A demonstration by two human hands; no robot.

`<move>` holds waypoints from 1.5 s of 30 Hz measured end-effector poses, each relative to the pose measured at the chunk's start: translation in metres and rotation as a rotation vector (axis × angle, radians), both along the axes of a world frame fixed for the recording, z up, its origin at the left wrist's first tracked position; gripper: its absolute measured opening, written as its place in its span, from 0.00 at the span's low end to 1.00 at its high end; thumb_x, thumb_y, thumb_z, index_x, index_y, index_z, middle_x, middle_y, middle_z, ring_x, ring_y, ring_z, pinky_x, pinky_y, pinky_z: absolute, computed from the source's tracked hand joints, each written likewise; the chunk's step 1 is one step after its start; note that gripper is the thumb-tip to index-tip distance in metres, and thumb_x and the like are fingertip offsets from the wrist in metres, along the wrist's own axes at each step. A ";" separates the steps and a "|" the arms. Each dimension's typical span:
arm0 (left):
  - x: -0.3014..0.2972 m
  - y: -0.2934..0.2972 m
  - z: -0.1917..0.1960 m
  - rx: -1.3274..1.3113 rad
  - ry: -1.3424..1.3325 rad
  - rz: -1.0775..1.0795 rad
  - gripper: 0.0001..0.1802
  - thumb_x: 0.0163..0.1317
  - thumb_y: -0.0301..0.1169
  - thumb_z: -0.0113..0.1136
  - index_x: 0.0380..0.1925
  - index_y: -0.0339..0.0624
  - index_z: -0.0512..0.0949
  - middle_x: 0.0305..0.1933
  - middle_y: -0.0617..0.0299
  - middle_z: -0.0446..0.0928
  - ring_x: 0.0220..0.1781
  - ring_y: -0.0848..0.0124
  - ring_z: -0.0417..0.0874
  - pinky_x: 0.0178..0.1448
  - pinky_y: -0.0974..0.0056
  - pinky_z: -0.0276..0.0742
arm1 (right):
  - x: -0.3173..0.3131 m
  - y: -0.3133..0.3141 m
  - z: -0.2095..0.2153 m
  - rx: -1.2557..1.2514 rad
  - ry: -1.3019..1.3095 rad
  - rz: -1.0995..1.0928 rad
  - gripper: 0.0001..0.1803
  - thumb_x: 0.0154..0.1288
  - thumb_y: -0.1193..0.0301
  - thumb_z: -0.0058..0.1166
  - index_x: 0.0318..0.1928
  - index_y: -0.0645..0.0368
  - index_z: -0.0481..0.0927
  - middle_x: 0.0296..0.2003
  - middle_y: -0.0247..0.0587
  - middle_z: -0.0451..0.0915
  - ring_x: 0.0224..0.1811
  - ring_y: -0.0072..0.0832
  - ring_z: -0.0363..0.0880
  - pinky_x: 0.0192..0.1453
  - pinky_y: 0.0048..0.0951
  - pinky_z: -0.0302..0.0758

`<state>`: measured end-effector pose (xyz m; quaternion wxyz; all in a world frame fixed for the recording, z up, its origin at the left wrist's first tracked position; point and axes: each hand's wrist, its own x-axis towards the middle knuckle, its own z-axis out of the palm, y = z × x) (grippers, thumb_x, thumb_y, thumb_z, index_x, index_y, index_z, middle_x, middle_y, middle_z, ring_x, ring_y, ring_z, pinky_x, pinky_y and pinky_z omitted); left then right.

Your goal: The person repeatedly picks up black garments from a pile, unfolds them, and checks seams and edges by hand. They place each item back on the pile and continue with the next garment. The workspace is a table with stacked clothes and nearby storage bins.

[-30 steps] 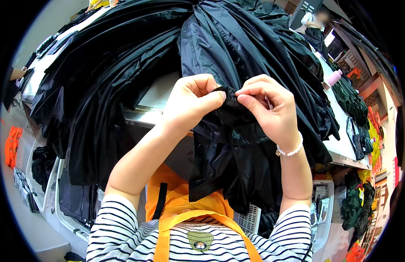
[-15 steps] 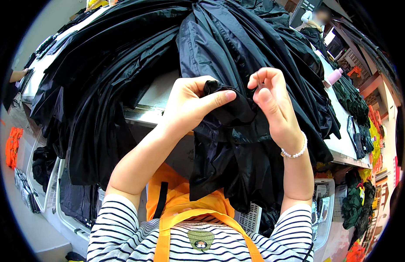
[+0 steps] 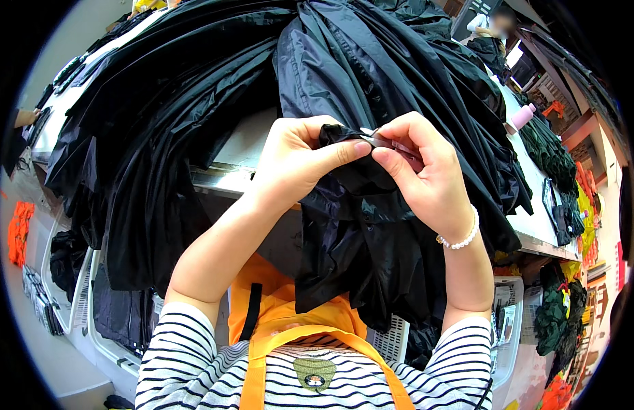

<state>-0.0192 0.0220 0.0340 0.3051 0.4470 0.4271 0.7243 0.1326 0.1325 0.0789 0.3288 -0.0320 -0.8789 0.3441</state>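
Observation:
My left hand (image 3: 289, 157) is closed on the edge of a black garment (image 3: 371, 236), pinching it between thumb and fingers. The cloth is thin and shiny and hangs down in front of my apron. Against the pinched edge, my right hand (image 3: 429, 174) grips small silvery thread snips (image 3: 378, 142), with the tips by my left thumb. Most of the snips is hidden in my right fingers. Behind both hands spreads a large heap of black garments (image 3: 194, 82), draped over the near edge of the table (image 3: 245, 147).
White plastic crates (image 3: 115, 352) with dark folded clothes stand low at the left, and another crate (image 3: 511, 321) at the right. A pink bottle (image 3: 523, 117) is on the table at the right. A person (image 3: 491, 31) works at the far right; another person's hand (image 3: 26, 117) shows at the left edge.
My right hand has moved left to my left hand, bringing the snips to the pinched cloth edge. My left hand has hardly moved.

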 end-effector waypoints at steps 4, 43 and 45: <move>-0.001 0.000 -0.001 0.003 0.018 0.010 0.06 0.55 0.27 0.70 0.29 0.36 0.84 0.27 0.69 0.81 0.29 0.86 0.75 0.34 0.79 0.70 | 0.000 -0.001 0.000 -0.011 -0.028 -0.008 0.08 0.62 0.77 0.59 0.39 0.64 0.74 0.32 0.37 0.74 0.30 0.21 0.76 0.34 0.21 0.74; 0.001 0.006 -0.006 -0.007 0.036 0.147 0.06 0.57 0.25 0.65 0.31 0.33 0.80 0.27 0.71 0.78 0.29 0.86 0.74 0.35 0.78 0.70 | -0.002 0.007 0.002 0.021 -0.139 -0.061 0.11 0.68 0.69 0.55 0.40 0.65 0.71 0.30 0.40 0.75 0.31 0.26 0.73 0.38 0.25 0.72; 0.003 0.006 -0.005 0.002 0.069 0.154 0.06 0.57 0.25 0.65 0.31 0.33 0.80 0.27 0.71 0.78 0.29 0.86 0.74 0.34 0.78 0.70 | -0.006 0.008 -0.002 0.045 -0.077 -0.051 0.10 0.67 0.70 0.56 0.39 0.65 0.72 0.30 0.43 0.76 0.30 0.31 0.75 0.36 0.27 0.73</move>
